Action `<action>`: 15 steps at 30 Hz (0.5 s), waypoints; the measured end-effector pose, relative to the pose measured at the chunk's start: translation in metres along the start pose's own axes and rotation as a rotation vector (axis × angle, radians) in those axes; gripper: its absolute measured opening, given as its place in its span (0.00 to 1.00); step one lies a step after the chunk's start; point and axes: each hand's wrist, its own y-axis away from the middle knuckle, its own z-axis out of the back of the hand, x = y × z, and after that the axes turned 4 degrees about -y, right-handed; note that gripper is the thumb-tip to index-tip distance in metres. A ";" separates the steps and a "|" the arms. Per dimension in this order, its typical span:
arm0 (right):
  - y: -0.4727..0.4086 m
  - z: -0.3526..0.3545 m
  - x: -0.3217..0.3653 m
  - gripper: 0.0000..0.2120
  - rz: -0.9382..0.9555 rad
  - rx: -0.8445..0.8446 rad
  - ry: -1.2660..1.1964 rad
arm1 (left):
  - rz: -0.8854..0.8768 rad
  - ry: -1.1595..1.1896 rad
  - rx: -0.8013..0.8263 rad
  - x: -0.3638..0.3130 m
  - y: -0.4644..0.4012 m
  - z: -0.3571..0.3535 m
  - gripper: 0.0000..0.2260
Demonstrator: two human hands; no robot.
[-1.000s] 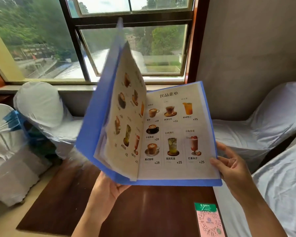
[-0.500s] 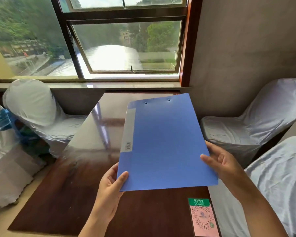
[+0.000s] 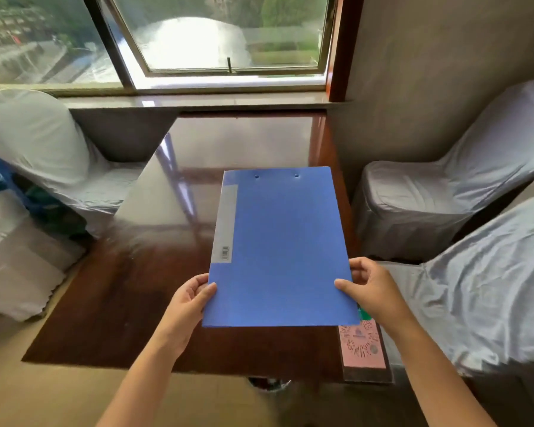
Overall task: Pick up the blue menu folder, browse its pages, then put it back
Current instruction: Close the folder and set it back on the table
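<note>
The blue menu folder (image 3: 281, 248) is closed, its plain cover facing up, a grey spine label with a barcode along its left side. It lies flat and low over the dark wooden table (image 3: 130, 291); whether it touches the tabletop I cannot tell. My left hand (image 3: 188, 303) grips its near left corner, thumb on the cover. My right hand (image 3: 370, 288) holds the near right edge, thumb on top and fingers curled behind.
A pink QR-code card (image 3: 363, 346) with a green top sits at the table's near right corner, partly under the folder. White-covered chairs stand left (image 3: 43, 149) and right (image 3: 429, 198). The window sill (image 3: 198, 100) runs behind the table.
The open folder with drink pages has been shut. Both hands have brought it down and forward towards the tabletop, and the view has tilted downward.
</note>
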 end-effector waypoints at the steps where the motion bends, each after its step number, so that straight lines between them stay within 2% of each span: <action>1: -0.001 -0.007 -0.011 0.08 -0.031 -0.014 0.075 | 0.030 -0.039 -0.002 0.012 -0.003 0.002 0.09; 4: -0.002 -0.033 -0.046 0.13 -0.072 -0.029 0.358 | 0.120 -0.125 -0.026 0.053 -0.011 0.006 0.07; 7: -0.001 -0.055 -0.076 0.14 -0.086 -0.036 0.570 | 0.203 -0.211 -0.047 0.088 -0.014 0.010 0.08; 12: -0.003 -0.076 -0.108 0.11 -0.161 -0.019 0.756 | 0.270 -0.397 -0.072 0.117 -0.020 0.015 0.06; 15: -0.002 -0.082 -0.119 0.09 -0.171 -0.047 0.813 | 0.221 -0.622 -0.064 0.120 -0.025 0.018 0.06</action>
